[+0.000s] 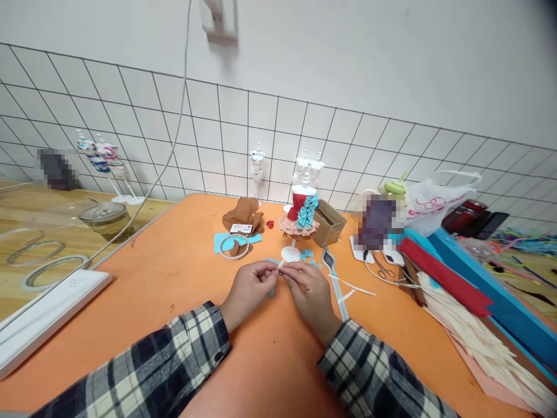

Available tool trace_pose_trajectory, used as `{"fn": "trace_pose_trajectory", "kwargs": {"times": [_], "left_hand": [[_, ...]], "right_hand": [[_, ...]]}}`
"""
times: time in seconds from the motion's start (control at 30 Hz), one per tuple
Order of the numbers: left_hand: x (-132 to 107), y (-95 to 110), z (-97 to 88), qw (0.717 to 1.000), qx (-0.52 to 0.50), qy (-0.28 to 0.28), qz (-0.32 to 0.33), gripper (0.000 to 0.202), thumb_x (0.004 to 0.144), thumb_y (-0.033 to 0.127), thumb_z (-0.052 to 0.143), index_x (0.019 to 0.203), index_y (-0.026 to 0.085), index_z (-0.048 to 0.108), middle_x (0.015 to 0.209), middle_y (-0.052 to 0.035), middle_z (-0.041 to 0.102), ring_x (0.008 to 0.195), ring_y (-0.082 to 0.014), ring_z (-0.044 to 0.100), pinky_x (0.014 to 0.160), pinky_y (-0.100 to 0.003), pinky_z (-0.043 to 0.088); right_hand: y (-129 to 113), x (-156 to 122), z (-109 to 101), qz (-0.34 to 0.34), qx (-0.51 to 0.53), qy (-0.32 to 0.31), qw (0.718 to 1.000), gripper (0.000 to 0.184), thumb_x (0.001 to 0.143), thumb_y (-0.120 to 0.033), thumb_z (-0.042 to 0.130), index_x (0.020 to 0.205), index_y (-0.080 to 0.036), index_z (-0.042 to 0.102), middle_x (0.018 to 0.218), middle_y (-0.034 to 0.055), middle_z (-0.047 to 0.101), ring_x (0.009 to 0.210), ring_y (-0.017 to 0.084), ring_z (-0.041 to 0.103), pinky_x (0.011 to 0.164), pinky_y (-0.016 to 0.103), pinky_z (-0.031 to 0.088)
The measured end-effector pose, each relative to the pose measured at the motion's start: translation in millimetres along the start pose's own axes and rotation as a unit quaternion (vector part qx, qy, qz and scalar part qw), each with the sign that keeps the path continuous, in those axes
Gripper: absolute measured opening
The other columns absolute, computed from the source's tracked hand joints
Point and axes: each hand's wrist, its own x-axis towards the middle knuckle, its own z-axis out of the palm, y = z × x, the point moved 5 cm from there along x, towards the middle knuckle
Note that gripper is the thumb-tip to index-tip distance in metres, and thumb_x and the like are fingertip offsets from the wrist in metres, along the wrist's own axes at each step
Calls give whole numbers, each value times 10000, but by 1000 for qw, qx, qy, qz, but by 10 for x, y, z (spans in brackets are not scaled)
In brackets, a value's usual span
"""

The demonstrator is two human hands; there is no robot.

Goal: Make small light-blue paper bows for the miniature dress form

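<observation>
My left hand (255, 285) and my right hand (312, 290) meet fingertip to fingertip above the orange table, both closed in a pinch. A small whitish strip (281, 264) shows between the fingertips; its exact kind is too small to tell. Light-blue paper (271, 294) peeks out beside the left fingers, and whether it is held or lies beneath them I cannot tell. Just beyond the hands stands a mini dress form (298, 209) on a white round base, wearing a red bodice, blue ruffles and a pink skirt. Blue paper scraps (307, 255) lie by its base.
Left of the dress form are brown crepe paper (243, 213) and a tape roll (221, 248). A cardboard box (331, 226) stands behind. To the right lie tweezers (337, 284), scissors (385, 268) and coloured paper (444, 273). A white power strip (56, 313) sits left.
</observation>
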Motion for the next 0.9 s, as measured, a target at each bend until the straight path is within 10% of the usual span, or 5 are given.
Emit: {"fn": "trace_pose_trajectory", "kwargs": {"times": [0.6, 0.9], "left_hand": [[-34, 21, 57, 998, 17, -26, -53, 227, 764, 360, 585, 707, 150, 647, 469, 39, 534, 434, -97, 493, 455, -198, 381], [-54, 13, 44, 990, 137, -15, 26, 183, 775, 278, 553, 713, 152, 670, 582, 20, 586, 532, -103, 501, 512, -193, 372]], "right_hand": [[1, 56, -51, 30, -58, -16, 998, 96, 869, -282, 616, 873, -248, 706, 925, 25, 722, 881, 198, 634, 799, 365, 405], [-98, 67, -102, -7, -90, -25, 996, 79, 848, -229, 615, 847, -240, 693, 916, 6, 731, 858, 190, 640, 827, 379, 342]]}}
